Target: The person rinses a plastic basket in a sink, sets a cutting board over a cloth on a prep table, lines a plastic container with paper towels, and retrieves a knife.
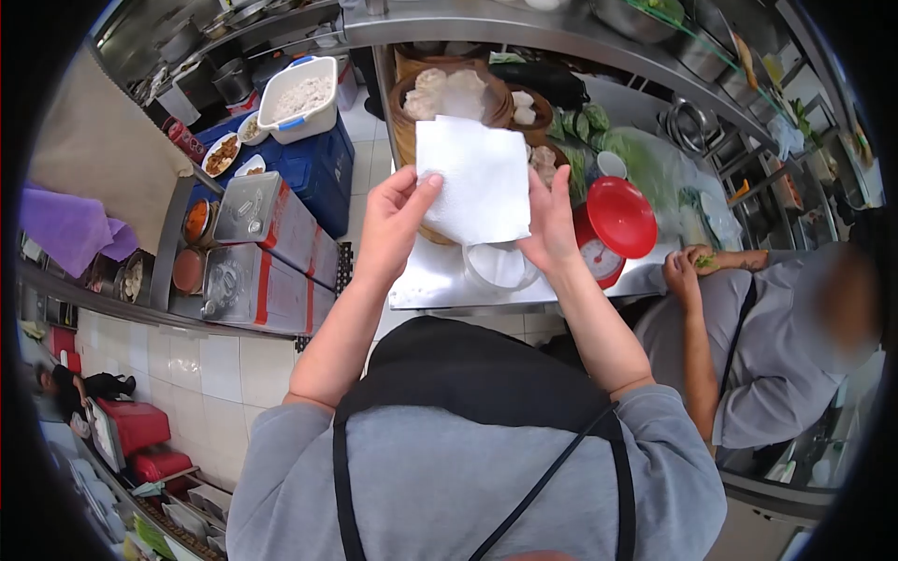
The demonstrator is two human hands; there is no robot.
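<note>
A white, textured stack of paper towels (472,178) is held up in front of me over the steel counter. My left hand (398,222) grips its left edge, thumb on top and fingers behind. Along the right edge is my right hand (552,222), its thumb and fingers stretched apart; part of it is hidden behind the paper, so firm contact is unclear. Just below sits a round white container (502,268) with white paper-like material inside. Behind the paper stands a bamboo steamer (400,98) with pale dumplings or buns (447,92), partly covered.
A red kitchen scale (603,245) with a red pan stands to the right, near leafy greens (641,164). A co-worker in grey (720,327) holds something green at the counter's right. Leftward are stacked lidded bins (271,252) and a white tub (299,96) on a blue cooler.
</note>
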